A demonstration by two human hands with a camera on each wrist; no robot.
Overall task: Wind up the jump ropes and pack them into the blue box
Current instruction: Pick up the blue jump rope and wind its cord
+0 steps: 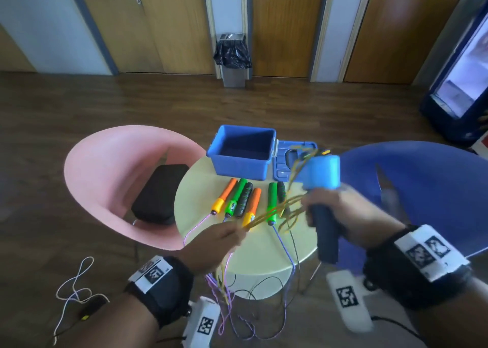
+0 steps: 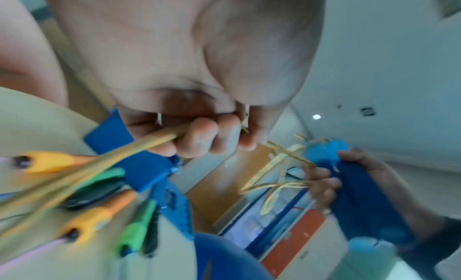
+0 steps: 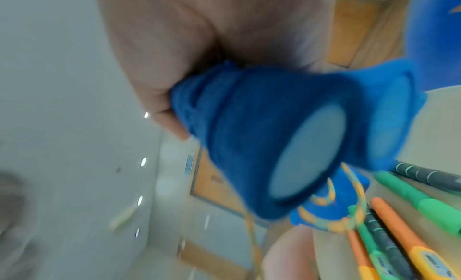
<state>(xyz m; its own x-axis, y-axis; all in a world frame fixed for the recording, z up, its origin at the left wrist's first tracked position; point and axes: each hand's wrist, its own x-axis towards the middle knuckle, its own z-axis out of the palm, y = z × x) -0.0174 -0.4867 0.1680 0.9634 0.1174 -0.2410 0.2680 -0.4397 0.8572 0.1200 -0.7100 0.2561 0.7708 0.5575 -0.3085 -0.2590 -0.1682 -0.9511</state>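
An open blue box (image 1: 241,153) stands at the back of a round pale table (image 1: 264,252), with its lid (image 1: 290,160) lying flat to its right. Six rope handles (image 1: 244,199), orange, green and black, lie in a row in front of it. My right hand (image 1: 327,207) grips a pair of blue handles (image 1: 323,178) (image 3: 274,142) upright above the table's right side, with yellow rope (image 1: 274,213) looped around them. My left hand (image 1: 224,238) (image 2: 199,140) pinches the same yellow rope (image 2: 149,144) over the table's front.
Purple, black and yellow ropes (image 1: 253,308) hang off the table's front edge in a tangle. A pink chair (image 1: 105,168) holding a black case (image 1: 158,192) stands at the left, a blue chair (image 1: 422,189) at the right. A white cord (image 1: 76,287) lies on the floor.
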